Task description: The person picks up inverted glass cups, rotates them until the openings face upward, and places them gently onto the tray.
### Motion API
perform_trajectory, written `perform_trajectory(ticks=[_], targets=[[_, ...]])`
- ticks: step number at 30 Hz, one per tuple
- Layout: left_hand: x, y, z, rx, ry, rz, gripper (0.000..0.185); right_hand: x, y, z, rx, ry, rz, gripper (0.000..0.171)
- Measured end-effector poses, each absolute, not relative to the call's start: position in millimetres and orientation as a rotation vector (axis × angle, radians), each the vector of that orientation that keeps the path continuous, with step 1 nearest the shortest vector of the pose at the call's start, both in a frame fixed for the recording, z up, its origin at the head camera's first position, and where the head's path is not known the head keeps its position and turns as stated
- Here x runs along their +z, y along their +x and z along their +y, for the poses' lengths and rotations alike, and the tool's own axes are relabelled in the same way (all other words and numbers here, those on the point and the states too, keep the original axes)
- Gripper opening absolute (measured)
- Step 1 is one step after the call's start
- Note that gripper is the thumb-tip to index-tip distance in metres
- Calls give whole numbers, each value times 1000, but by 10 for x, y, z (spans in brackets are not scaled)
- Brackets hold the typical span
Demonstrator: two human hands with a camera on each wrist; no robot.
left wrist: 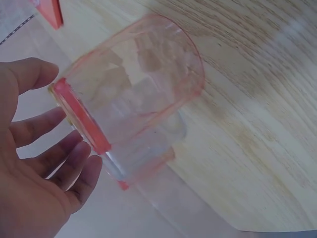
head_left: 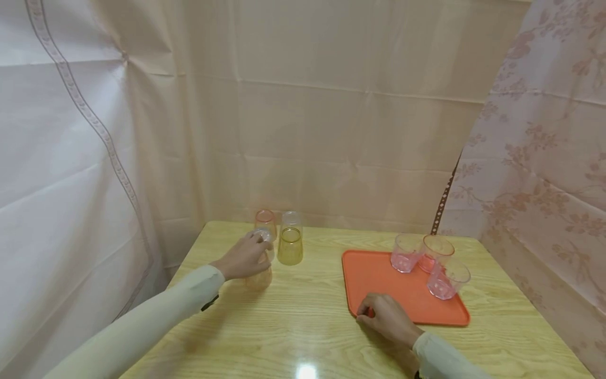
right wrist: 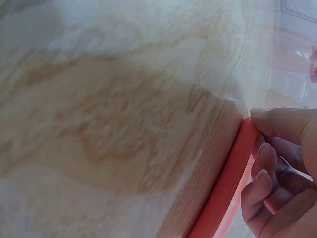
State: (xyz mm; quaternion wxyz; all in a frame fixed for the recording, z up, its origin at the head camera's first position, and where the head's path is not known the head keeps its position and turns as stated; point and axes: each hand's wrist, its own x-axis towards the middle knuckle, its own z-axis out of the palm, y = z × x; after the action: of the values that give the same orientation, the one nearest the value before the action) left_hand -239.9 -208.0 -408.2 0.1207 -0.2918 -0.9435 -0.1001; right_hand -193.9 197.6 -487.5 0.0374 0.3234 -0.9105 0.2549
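On the wooden table (head_left: 303,316), the left hand (head_left: 243,257) sits over an upturned orange-tinted plastic cup (head_left: 259,276), at about 10 o'clock from the table's middle. In the head view the fingers lie across the cup's raised base and down its side. In the left wrist view the same cup (left wrist: 133,104) shows with its thick orange base toward the palm (left wrist: 29,198), while the fingers (left wrist: 74,166) are spread and only lightly bent beside it; whether they actually grasp the cup or just touch it cannot be told for sure, and it reads as a loose, released hand laid against the cup.

Just behind this cup, toward 12 o'clock, stand 2 more upturned cups: a reddish one (head_left: 265,221) and, to its right, a yellow one (head_left: 290,247) with a clear cup stacked over its top.

The right hand (head_left: 385,316) rests at the near left corner of an orange tray (head_left: 379,279), at about 4 o'clock from the table's middle. In the right wrist view its thumb (right wrist: 282,124) lies on top of the tray's rim (right wrist: 225,188) and its fingers (right wrist: 262,173) curl under the edge, so it pinches the tray.

On the tray's far right part, toward 2 o'clock, 3 cups stand upright and close together: a pink one (head_left: 406,252), an orange-red one (head_left: 435,251) and another pink one (head_left: 447,279) nearest the tray's right edge.

Pale curtains (head_left: 331,105) hang behind the table.
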Motion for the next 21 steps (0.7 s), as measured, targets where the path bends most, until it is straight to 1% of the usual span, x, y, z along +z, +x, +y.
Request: perform_trajectory(ticks=[4, 10, 14, 21], targets=[[-4109, -2411, -2130, -280, -819, -2787, 32, -4871, -1937, 1973, 773, 981, -2792, 15], [-4120, -2440, -2204, -222, -797, -2838, 37, -4874, -1939, 1974, 780, 977, -2804, 14], [-4096, -2455, -2255, -318, -790, -2896, 38, -4878, -1938, 1977, 792, 979, -2810, 13], [-4102, -2510, -2337, -459, -855, -2944, 42, -4887, -1936, 1973, 807, 945, -2814, 14]])
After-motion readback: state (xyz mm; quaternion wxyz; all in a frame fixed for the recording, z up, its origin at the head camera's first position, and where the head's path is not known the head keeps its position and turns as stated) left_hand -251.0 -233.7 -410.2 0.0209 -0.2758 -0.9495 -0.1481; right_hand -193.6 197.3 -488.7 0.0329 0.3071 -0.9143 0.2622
